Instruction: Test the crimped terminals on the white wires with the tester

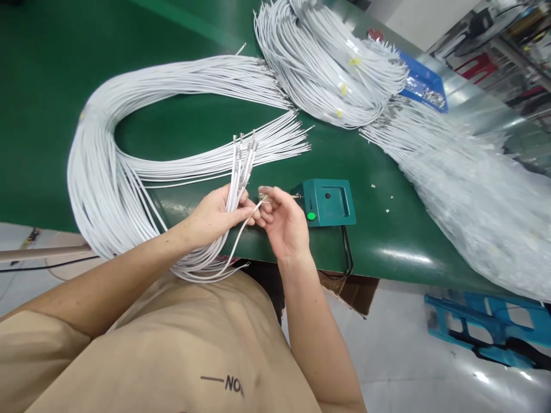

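My left hand (219, 215) is closed round a small bunch of white cables (241, 172), whose metal-tipped ends point up past the thumb. A single white cable (242, 234) splits off from the bunch and runs up to my fingertips. The end of that cable is pinched in my right hand (286, 221), with its fingers curled close to the left thumb. Just right of this hand sits a small teal machine (331, 202) with a green button (311, 216) and a thin shaft pointing toward my fingers. The exact shape of the pinched tip is too small to make out.
A large U-shaped bundle of white cables (97, 126) lies on the green table (189, 123). Coiled cables (310, 63) with yellow tags lie behind it. A plastic-wrapped bundle (482, 183) covers the right side, near a blue tray (424, 86) of small parts. A blue stool (486, 330) stands below.
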